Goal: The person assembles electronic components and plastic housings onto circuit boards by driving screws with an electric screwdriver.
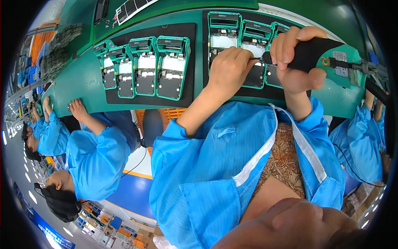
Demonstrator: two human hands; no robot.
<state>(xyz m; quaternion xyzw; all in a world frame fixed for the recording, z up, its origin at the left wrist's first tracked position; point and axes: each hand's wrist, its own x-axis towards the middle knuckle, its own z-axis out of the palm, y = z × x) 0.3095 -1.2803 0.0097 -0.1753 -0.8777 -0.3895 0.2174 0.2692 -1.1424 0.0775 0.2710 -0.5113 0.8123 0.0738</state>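
An electric screwdriver (311, 54) with a black grip and green rear body lies level in my right hand (292, 56), its tip toward the left. My left hand (230, 70) pinches thumb and fingers together right at that tip; whatever is between them is too small to make out. Both hands are over a row of green-framed device housings (224, 31) on a black mat (206, 54). Each housing has a white panel and a dark lower section. My hands and the tool partly cover the right-hand ones.
Several similar green housings (172, 68) stand on another black mat (188, 79) to the left. A white-edged strip with dark squares (132, 9) lies at the far edge of the green table (78, 89). Co-workers in blue (97, 153) sit on both sides. A black cable (377, 91) trails from the screwdriver.
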